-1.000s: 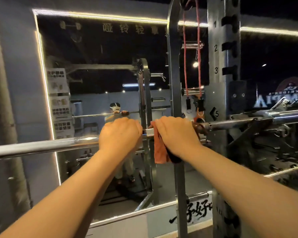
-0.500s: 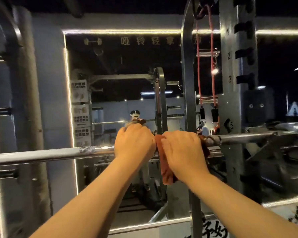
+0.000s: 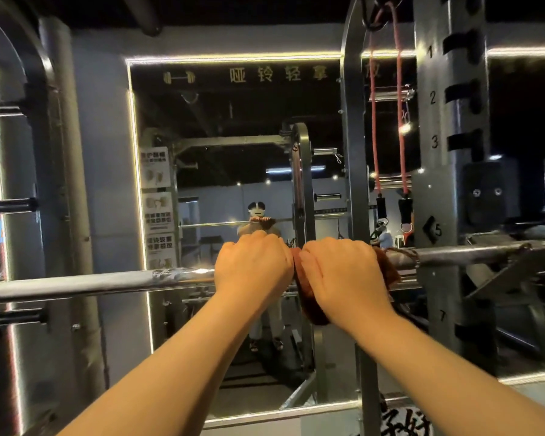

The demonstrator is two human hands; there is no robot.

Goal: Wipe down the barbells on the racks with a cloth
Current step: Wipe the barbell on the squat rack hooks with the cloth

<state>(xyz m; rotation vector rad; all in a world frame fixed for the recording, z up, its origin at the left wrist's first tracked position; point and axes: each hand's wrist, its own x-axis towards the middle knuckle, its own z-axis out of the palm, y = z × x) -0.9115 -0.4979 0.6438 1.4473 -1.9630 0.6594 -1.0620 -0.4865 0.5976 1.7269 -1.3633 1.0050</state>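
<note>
Listing left to right, one entry per item.

1. Barbell [image 3: 92,283]: the long axis runs from 9 o'clock to 3 o'clock across your view, rising slightly toward 3. Bare chrome shaft fills the whole 9 o'clock side.
2. Left hand [image 3: 254,265]: overhand, with the fingers curled over the bare shaft. No cloth shows under it.
3. Cloth [image 3: 309,306]: rust-red and wrapped round the shaft, directly at 3 o'clock of your left hand. Its tail hangs toward 6 o'clock (another fold shows past the right hand).
4. Right hand [image 3: 337,272]: overhand, gripping the cloth round the bar. Whether its knuckles touch the left hand's or sit just beside them cannot be told.
5. Rack upright [image 3: 447,184]: numbered, near the right hand at 3 o'clock. It crosses in front of the bar there.

Judgement: any stroke must travel along that 9-to-3 axis. The upright likely leaves little room toward 3. The long bare run lies toward 9, but your left hand sits between it and the cloth. That hand would probably have to slide or lift away first.
</note>
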